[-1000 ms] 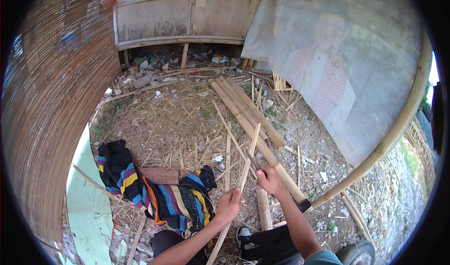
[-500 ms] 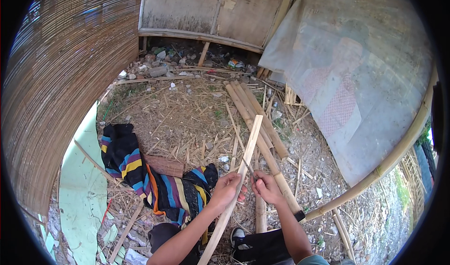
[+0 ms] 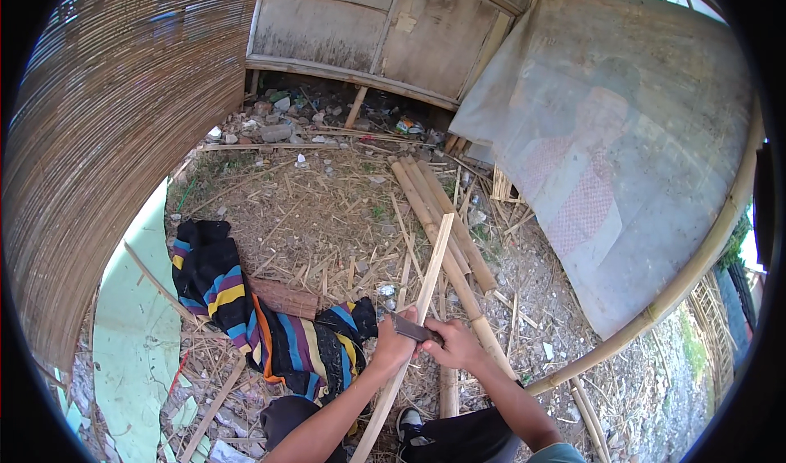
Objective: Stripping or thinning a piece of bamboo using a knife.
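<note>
My left hand point(image 3: 393, 348) is wrapped around a long, pale split-bamboo strip point(image 3: 435, 271). The strip slants from the lower edge, between my forearms, up toward the middle. In my right hand point(image 3: 457, 347) is a knife point(image 3: 415, 329) with a broad dark blade; its handle is mostly hidden by my fingers. The flat of the blade lies across the strip, close above my left hand, and its tip reaches over the left fingers. Whether the edge touches the wood I cannot tell. Both hands are closed and nearly meet.
A striped cloth point(image 3: 295, 340) and a reddish wood block point(image 3: 282, 297) lie at left, beside a pale green sheet point(image 3: 131, 356). Bamboo poles point(image 3: 442, 209) rest ahead on shaving-strewn ground. A woven screen point(image 3: 123, 135), a hanging banner point(image 3: 647, 135) and a curved bamboo pole point(image 3: 655, 309) border the space.
The knife has turned from edge-on along the strip to flat across it, nearer my left hand. My right hand has shifted slightly down, and the strip's far tip sits a little lower.
</note>
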Action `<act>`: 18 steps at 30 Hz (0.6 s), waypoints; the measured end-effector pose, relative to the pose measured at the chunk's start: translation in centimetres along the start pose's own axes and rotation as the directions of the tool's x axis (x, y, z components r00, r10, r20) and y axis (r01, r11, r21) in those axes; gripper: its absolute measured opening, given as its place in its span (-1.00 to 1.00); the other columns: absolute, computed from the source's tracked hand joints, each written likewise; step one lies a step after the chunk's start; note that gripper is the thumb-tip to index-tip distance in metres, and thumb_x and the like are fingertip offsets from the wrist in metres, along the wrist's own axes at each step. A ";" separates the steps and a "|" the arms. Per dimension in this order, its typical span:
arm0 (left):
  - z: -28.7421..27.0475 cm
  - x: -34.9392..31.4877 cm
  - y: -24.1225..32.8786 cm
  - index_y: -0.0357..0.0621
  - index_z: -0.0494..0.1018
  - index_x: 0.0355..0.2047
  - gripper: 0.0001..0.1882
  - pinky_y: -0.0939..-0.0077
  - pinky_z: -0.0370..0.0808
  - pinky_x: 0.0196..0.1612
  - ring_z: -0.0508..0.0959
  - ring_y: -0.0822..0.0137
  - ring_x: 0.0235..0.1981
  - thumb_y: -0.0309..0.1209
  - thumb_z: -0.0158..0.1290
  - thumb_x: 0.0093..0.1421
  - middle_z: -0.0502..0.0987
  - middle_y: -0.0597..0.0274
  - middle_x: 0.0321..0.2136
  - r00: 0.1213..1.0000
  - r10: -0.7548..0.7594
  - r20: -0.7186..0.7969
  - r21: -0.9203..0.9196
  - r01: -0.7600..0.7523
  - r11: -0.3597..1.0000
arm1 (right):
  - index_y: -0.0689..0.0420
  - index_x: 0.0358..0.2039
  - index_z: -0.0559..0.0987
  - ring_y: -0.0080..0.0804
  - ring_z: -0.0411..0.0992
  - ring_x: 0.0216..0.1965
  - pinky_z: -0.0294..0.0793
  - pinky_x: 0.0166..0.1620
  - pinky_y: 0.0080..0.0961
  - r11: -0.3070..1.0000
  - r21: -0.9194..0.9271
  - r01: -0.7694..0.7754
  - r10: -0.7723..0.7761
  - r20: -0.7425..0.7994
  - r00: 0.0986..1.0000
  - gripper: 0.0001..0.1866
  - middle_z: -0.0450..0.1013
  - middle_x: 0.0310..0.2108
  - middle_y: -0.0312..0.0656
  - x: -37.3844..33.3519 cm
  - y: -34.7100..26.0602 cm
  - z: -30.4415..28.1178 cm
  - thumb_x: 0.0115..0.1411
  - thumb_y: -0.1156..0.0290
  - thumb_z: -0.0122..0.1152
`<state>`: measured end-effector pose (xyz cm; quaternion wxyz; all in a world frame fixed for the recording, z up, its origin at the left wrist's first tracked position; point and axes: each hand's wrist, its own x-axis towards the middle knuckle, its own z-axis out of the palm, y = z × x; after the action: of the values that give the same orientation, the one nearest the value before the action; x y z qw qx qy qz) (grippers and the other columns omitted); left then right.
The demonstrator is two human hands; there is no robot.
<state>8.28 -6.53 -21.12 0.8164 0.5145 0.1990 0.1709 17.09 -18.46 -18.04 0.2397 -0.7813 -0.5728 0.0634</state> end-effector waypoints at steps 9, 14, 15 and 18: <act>-0.2 -0.4 0.0 -0.25 0.36 -0.63 -0.51 0.51 0.27 -0.77 0.33 0.42 -0.85 -0.16 -0.27 0.30 0.32 0.25 -0.82 0.999 -0.026 0.031 0.078 0.024 0.997 | 0.09 -0.43 0.47 -0.01 0.40 -0.61 0.37 -0.49 -0.17 0.981 -0.187 0.055 -0.050 0.031 0.998 -0.60 0.34 -0.77 -0.08 0.7 0.5 -1.3 0.03 -0.04 0.09; 0.0 -0.9 -1.7 -0.30 0.37 -0.63 -0.52 0.30 0.36 -0.58 0.40 0.18 -0.77 -0.21 -0.28 0.29 0.36 0.06 -0.80 0.980 0.198 0.016 0.385 -0.189 0.903 | 0.18 -0.48 0.51 0.00 0.43 -0.59 0.40 -0.47 -0.21 0.963 -0.097 -0.253 0.231 -0.190 0.954 -0.54 0.37 -0.72 0.02 4.5 3.6 -4.8 0.14 -0.02 -0.05; 0.6 -1.2 -2.6 -0.30 0.35 -0.66 -0.51 0.36 0.31 -0.64 0.36 0.30 -0.81 -0.20 -0.29 0.29 0.34 0.14 -0.82 0.973 0.223 0.056 0.369 -0.228 0.901 | 0.21 -0.47 0.51 0.00 0.43 -0.59 0.40 -0.45 -0.21 0.946 -0.113 -0.305 0.255 -0.326 0.910 -0.51 0.38 -0.70 0.05 5.9 5.4 -6.7 0.16 -0.02 -0.08; 2.3 -2.4 -2.1 -0.26 0.30 -0.66 -0.51 0.50 0.21 -0.76 0.27 0.44 -0.87 -0.18 -0.31 0.30 0.26 0.26 -0.86 0.973 0.166 0.162 0.336 -0.213 0.918 | 0.26 -0.57 0.45 -0.20 0.37 -0.70 0.36 -0.58 -0.30 0.852 0.005 -0.524 0.472 -0.442 0.763 -0.38 0.34 -0.73 -0.01 7.7 9.7 -11.1 0.20 -0.12 -0.21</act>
<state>7.53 -10.31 -21.81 0.7022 0.6787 0.1219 0.1771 32.19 -16.89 -11.25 0.2868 -0.9124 -0.2803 -0.0818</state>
